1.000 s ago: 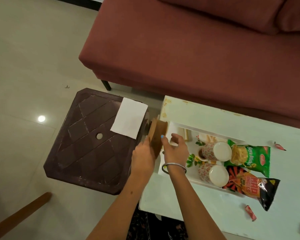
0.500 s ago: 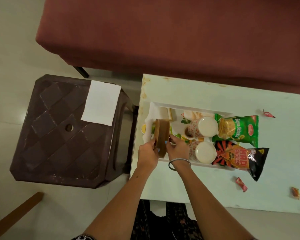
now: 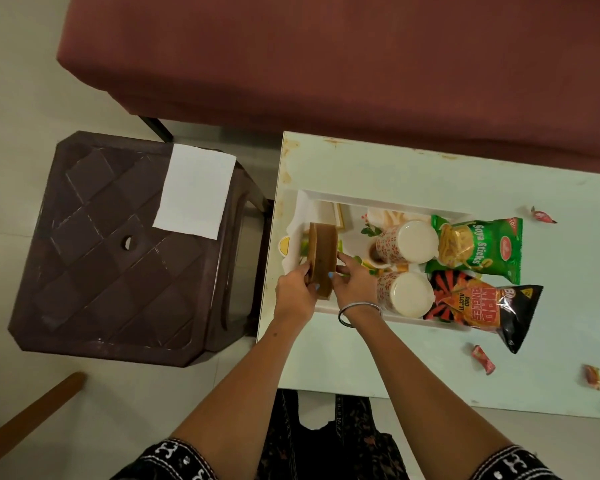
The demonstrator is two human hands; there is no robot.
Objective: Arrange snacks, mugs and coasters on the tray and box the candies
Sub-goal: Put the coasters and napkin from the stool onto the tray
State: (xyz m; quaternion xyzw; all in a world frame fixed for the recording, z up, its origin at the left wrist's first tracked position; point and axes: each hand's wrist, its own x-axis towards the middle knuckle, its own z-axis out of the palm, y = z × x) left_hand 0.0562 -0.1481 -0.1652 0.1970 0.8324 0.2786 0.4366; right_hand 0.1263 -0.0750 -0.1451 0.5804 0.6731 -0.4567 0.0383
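green bag (image 3: 478,249) reads "soya sticks"; black bag (image 3: 482,308) "mad angles".

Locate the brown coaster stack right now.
Head view: the brown coaster stack is held on edge between the left hand and right hand, over the left end of the white tray, left of the two mugs.

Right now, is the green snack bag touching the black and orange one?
Touching. The head view shows the lower edge of the green snack bag meeting the top of the black and orange bag with no table showing between them at their left ends.
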